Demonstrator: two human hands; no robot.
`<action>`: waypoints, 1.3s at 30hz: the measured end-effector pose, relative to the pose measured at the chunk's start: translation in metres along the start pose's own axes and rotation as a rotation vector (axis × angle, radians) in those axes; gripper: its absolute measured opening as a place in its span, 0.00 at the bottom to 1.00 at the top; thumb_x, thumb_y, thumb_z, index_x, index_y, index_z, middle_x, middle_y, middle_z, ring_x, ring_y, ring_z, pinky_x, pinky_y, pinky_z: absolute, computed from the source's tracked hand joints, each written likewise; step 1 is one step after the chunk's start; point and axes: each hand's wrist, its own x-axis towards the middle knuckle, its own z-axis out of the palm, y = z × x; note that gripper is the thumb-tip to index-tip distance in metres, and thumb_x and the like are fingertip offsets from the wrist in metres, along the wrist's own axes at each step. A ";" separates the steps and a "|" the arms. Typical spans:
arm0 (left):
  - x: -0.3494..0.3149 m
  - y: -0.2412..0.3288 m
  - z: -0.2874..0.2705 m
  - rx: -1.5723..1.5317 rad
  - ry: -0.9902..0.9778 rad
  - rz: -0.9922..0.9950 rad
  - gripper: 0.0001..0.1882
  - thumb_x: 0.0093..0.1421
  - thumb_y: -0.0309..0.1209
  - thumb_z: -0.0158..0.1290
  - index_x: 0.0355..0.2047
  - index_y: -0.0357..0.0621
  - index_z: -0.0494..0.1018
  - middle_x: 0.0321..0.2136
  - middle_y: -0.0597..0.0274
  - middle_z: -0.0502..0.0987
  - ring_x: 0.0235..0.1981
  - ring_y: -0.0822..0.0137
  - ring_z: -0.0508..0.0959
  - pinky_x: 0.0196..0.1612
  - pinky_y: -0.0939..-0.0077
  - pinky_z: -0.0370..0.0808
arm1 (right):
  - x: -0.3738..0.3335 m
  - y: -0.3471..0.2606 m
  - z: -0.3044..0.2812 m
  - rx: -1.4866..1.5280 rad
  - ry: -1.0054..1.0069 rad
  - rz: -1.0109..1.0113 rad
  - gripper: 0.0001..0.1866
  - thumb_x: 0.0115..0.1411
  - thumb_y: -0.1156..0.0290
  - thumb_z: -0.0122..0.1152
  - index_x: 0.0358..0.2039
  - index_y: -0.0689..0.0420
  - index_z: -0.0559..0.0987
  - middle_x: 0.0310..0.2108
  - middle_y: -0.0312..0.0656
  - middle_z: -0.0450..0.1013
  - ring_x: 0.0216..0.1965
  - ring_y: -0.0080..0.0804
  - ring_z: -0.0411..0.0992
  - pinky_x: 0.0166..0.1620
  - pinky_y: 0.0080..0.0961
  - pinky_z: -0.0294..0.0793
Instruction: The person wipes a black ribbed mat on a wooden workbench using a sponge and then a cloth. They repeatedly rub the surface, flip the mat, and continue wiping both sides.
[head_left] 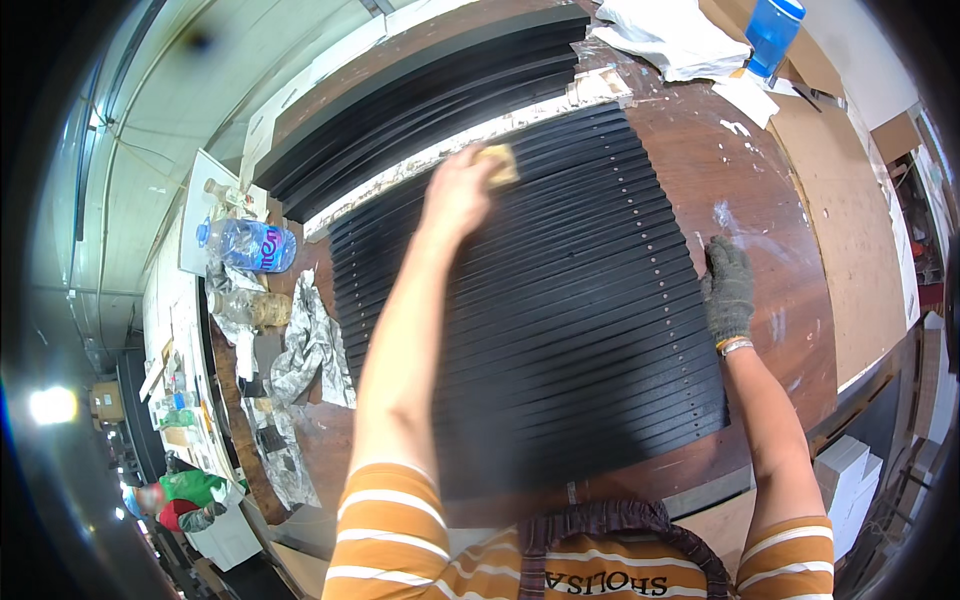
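Note:
Black slats (520, 280) lie side by side in a broad panel on the brown table (770, 290), with small pale dots in a line near each end. My bare left hand (460, 197) is closed on a yellowish sponge-like pad (497, 165), over the far slats. That arm stretches across the panel and hides part of it. In a grey work glove, my right hand (728, 288) rests at the panel's right edge, partly on the tabletop. Its fingers lie extended, with nothing in them.
Beyond a paint-stained pale strip (460, 147) sits a stack of black slats (420, 105). Plastic bottles (250, 247) and a crumpled stained cloth (312, 345) lie at left. White cloth (670, 40) and a blue bottle (773, 38) are far right. Another person (185, 497) works far left.

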 end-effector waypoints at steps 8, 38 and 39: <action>-0.130 -0.198 -0.065 0.268 -0.063 -0.585 0.20 0.56 0.20 0.51 0.47 0.47 0.82 0.49 0.48 0.79 0.48 0.43 0.78 0.55 0.56 0.74 | 0.000 -0.003 0.003 -0.005 0.044 0.021 0.22 0.51 0.77 0.61 0.49 0.59 0.79 0.54 0.49 0.75 0.58 0.51 0.70 0.62 0.45 0.67; 0.024 -0.021 0.001 -0.003 0.174 -0.085 0.20 0.57 0.23 0.57 0.51 0.44 0.79 0.58 0.49 0.74 0.58 0.46 0.74 0.63 0.57 0.69 | -0.007 -0.010 0.001 -0.005 -0.001 0.085 0.23 0.55 0.72 0.56 0.53 0.57 0.77 0.59 0.48 0.72 0.61 0.50 0.67 0.64 0.46 0.63; 0.042 0.023 0.005 -0.028 0.139 0.003 0.19 0.58 0.26 0.59 0.51 0.46 0.80 0.58 0.50 0.74 0.58 0.47 0.74 0.63 0.58 0.70 | -0.006 -0.012 -0.002 -0.012 -0.036 0.097 0.23 0.55 0.72 0.55 0.54 0.57 0.77 0.60 0.47 0.72 0.63 0.48 0.66 0.66 0.45 0.62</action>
